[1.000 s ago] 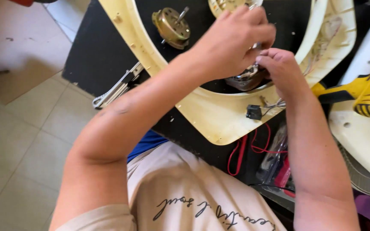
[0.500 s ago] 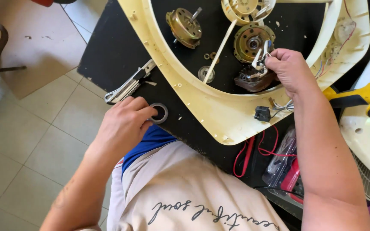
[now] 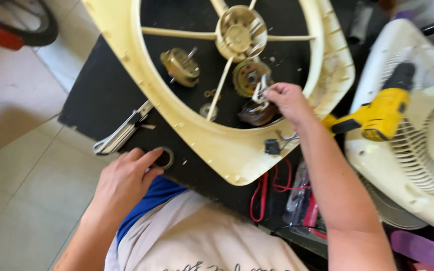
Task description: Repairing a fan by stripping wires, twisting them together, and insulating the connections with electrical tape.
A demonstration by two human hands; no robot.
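A small metal ring, judged light, stiff and slippery, lies on the black worktop and is pinched at its rim by the left hand, while wire ends are gripped by the right hand.

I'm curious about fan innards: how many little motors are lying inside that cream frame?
2: one motor lies on the black mat at the opening's left, another sits right of the spoke, by the right hand. More may be hidden under that hand.
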